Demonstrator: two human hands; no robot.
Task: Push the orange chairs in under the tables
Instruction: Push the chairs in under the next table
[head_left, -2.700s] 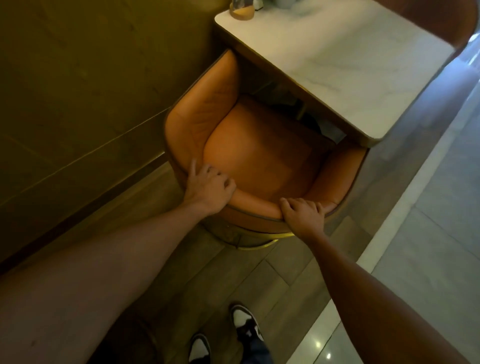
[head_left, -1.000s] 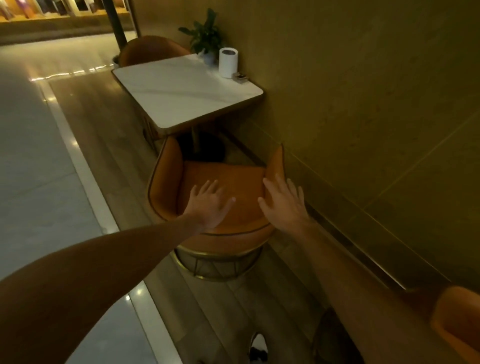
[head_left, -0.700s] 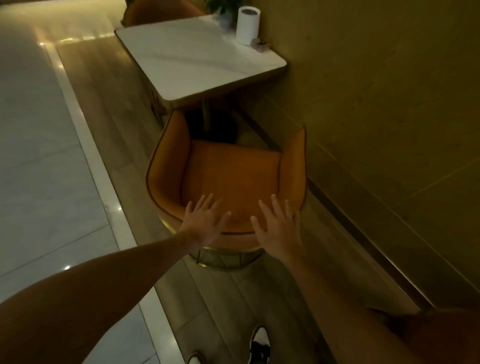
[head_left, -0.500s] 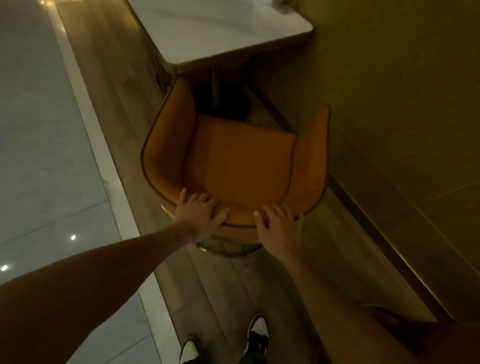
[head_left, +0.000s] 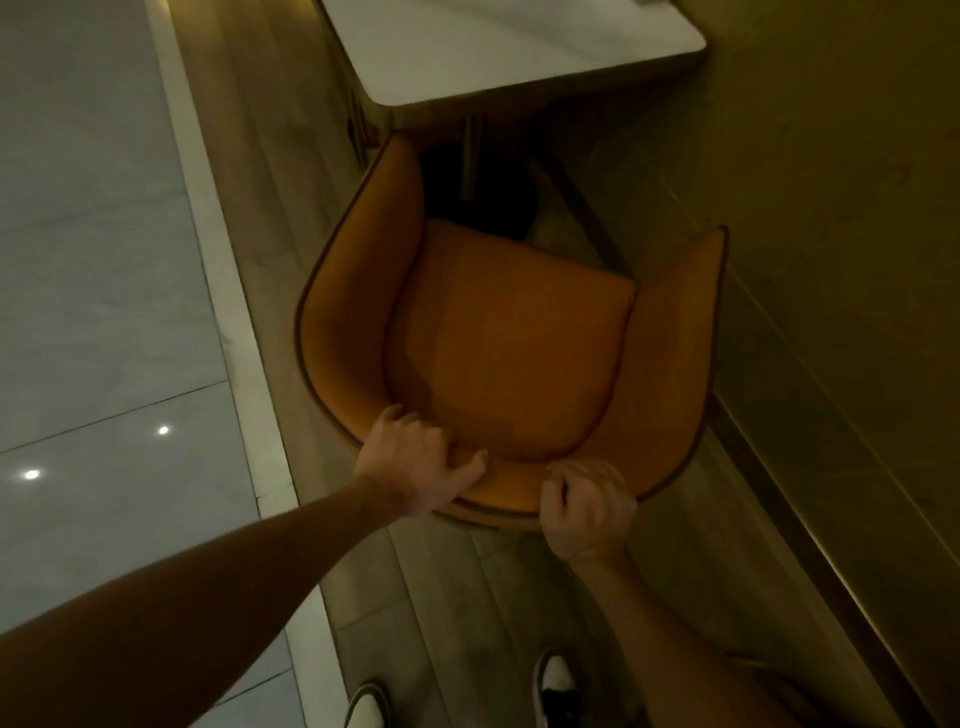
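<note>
Half a second ago both hands lay flatter on the chair's back rim; now they have curled over it, and the view has tipped further down so the counter (head_left: 519, 47) sits at the top edge. The left hand (head_left: 415, 467) is clamped on the back rim of the orange chair (head_left: 509, 353) toward its left side, fingers hooked over to the inside and thumb along the top; the right hand (head_left: 587, 506) is clenched on the same rim just to its right, knuckles up. The chair stands on the wood floor (head_left: 467, 597) in front of the counter, seat wholly outside the edge, with only the tip of its left arm reaching about to the counter's near corner. It looks skewed, its opening angled rather than square to the counter, and its right arm lies close beside the wall (head_left: 831, 208). A straight shove from here could, I judge, drive the left arm into the counter's corner or edge, or scrape the right arm along the wall. The dark pedestal (head_left: 470, 156) under the counter is another likely stop for the seat front. With both hands set left of centre on the rim, an uneven push may also swing the chair further toward the wall.
</note>
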